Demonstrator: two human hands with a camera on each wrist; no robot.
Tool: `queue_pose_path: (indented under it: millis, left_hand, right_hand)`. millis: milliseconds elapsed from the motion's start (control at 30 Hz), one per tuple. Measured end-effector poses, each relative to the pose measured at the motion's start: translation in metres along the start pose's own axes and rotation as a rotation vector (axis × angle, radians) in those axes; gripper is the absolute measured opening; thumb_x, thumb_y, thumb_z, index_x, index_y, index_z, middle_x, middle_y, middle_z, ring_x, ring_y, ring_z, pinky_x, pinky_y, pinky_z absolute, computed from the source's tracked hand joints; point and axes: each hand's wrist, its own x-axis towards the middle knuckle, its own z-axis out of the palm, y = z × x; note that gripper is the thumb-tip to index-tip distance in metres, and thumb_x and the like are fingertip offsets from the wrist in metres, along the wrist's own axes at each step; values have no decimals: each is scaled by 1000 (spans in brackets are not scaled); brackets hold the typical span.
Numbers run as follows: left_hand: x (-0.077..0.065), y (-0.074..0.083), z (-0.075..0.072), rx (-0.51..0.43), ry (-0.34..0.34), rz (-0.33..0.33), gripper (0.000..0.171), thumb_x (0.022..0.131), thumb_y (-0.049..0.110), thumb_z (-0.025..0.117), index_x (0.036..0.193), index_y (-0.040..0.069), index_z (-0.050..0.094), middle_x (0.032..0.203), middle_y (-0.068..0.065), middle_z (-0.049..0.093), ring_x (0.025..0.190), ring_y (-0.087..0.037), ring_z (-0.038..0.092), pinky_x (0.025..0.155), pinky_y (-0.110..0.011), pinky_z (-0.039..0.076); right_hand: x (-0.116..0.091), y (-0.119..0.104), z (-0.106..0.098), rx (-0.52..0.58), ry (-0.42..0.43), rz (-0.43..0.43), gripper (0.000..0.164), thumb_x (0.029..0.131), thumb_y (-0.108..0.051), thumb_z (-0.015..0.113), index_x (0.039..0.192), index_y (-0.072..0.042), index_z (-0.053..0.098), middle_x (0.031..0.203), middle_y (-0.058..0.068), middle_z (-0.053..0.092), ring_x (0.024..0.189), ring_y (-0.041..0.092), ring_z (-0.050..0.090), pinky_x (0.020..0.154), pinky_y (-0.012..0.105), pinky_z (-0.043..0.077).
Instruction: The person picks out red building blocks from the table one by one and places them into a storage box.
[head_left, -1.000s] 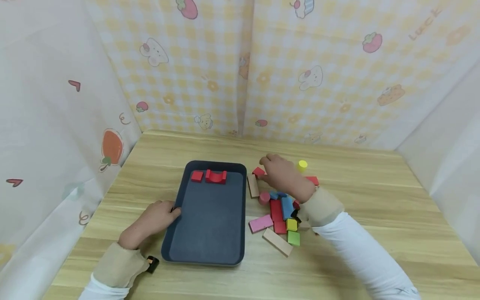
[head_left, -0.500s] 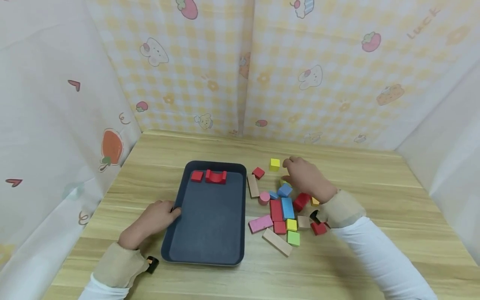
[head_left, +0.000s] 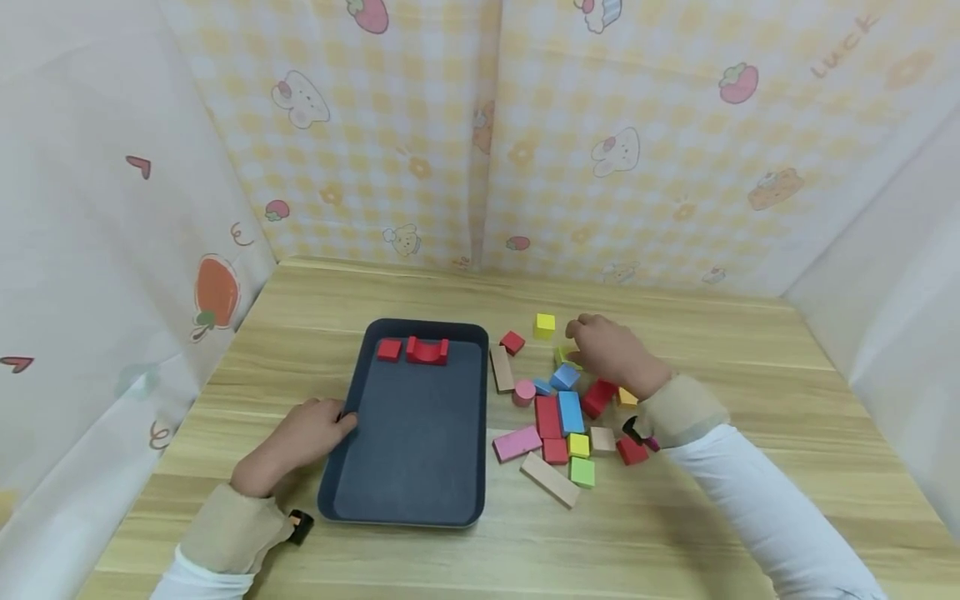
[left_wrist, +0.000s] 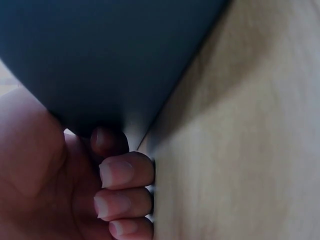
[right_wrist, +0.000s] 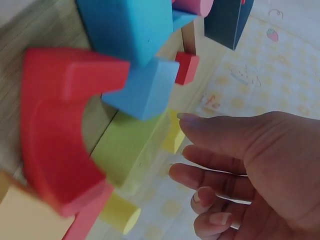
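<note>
My left hand [head_left: 303, 429] grips the left rim of a dark grey tray [head_left: 408, 442], thumb over the edge; in the left wrist view the fingers [left_wrist: 122, 172] curl against its outer side. Inside the tray's far end lie a red square block [head_left: 388, 350] and a red arch block [head_left: 427, 352]. My right hand [head_left: 618, 358] hovers over the block pile's far side, its fingers loosely bent with nothing between them. Closest to its fingertips are a yellow-green block [right_wrist: 130, 147] and a yellow cube [head_left: 544, 326]. A yellow cylinder [right_wrist: 120, 214] is hidden by the hand in the head view.
Loose blocks lie right of the tray: a blue plank [head_left: 570, 412], a pink plank [head_left: 517, 443], a natural wood plank [head_left: 550, 480], a pink cylinder [head_left: 524, 392], a red arch [right_wrist: 55, 130] and several others. Patterned curtains [head_left: 555, 167] border the wooden table [head_left: 675, 517].
My right hand has moved right, away from the small red cube, uncovering the yellow cube and the blue block. It has barely moved in the last half second. My left hand stays on the tray.
</note>
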Motion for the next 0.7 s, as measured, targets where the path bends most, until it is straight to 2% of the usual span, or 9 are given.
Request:
queue_pose_path:
  millis: [400,700]
  left_hand:
    - [-1,1,-1,3,2,3,33,92,21,43,60,13,44,56,-1,39,52,-16,38,52,-30,33]
    - [0,-1,0,17,4,-2,32,92,20,43,61,13,44,56,-2,39,53,-17,39,53,-31,34]
  right_hand:
    - [27,-28,9,-21,-41,-85,38,82,-18,67,116,-3,59,104,11,59,91,24,54,74,34,51]
    - [43,-40,18,-101,9,-166,30,82,-17,65,109,-5,60,96,10,58,83,21,55,68,33,52]
